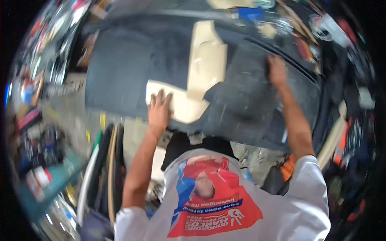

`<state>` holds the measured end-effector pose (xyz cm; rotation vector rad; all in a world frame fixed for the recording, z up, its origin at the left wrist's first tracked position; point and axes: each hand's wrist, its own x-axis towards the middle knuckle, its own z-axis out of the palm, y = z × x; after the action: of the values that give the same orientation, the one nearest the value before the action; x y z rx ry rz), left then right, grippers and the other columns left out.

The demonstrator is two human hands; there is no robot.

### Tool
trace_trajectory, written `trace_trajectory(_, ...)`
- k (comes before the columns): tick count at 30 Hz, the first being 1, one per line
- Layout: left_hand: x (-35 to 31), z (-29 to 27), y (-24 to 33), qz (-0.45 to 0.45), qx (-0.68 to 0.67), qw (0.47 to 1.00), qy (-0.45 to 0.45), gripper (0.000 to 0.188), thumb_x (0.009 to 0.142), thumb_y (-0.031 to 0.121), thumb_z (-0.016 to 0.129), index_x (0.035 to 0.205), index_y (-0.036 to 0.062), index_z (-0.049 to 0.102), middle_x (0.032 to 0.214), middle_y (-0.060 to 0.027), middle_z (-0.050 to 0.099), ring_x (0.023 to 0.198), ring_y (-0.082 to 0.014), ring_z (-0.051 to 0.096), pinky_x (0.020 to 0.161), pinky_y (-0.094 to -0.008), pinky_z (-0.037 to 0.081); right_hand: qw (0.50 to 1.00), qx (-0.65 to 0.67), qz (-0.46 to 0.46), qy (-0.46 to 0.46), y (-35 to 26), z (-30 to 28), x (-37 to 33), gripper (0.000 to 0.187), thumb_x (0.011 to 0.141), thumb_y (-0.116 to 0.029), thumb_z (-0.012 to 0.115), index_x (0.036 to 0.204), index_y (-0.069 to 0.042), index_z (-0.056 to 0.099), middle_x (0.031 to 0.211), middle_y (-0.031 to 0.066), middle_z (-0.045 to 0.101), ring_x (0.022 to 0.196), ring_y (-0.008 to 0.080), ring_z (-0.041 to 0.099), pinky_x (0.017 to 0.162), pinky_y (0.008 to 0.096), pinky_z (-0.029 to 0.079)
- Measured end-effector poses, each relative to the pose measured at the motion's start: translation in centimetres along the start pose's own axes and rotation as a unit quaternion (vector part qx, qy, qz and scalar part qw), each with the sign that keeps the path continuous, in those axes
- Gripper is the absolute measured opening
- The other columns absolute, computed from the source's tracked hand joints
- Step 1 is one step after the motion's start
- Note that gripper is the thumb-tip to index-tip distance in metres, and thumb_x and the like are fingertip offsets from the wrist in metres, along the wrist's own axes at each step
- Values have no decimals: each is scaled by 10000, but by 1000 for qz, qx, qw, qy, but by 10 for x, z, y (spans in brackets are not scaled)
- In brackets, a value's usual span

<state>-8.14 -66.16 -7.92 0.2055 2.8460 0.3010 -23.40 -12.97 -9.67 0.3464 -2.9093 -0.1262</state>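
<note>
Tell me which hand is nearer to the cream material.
Left. The left hand rests on the left end of the cream material; the right hand is apart from it, off to its right, on or just over the dark sheet.

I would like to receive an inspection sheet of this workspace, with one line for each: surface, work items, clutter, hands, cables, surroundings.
Surface: dark sheet, pale marks at right.
Work items: upper cream piece and lower cream piece meet on the sheet; overlap unclear.
Clutter: blue item and mixed objects beyond the sheet.
Hands: left hand on the lower cream piece, fingers spread; right hand at the sheet's right part, blurred.
Cables: none confirmed; pale bundle unclear.
Surroundings: long rolls or poles, orange item.
</note>
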Motion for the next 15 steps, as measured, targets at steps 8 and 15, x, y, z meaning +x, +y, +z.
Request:
trace_trajectory(8, -16, 7, -17, -50, -51, 996, 53, 762, 736, 120, 830, 1448, 236, 585, 1516, -168, 439, 1415, -426, 410, 1151, -499, 421, 958, -70, -180, -214, 45, 5, 44, 554, 806, -49, 690, 1344, -56, 557, 1303, 159, 581, 1252, 393, 545, 972, 513, 490)
trace_trajectory(15, -19, 22, -19, -43, -83, 990, 106, 766, 745, 205, 846, 1432, 36, 552, 1520, -160, 459, 1454, -405, 391, 1159, -489, 416, 912, 265, -114, -292, -91, -70, -19, 387, 884, -210, 737, 1186, -9, 604, 1191, 236, 650, 1123, 415, 641, 949, 489, 512)
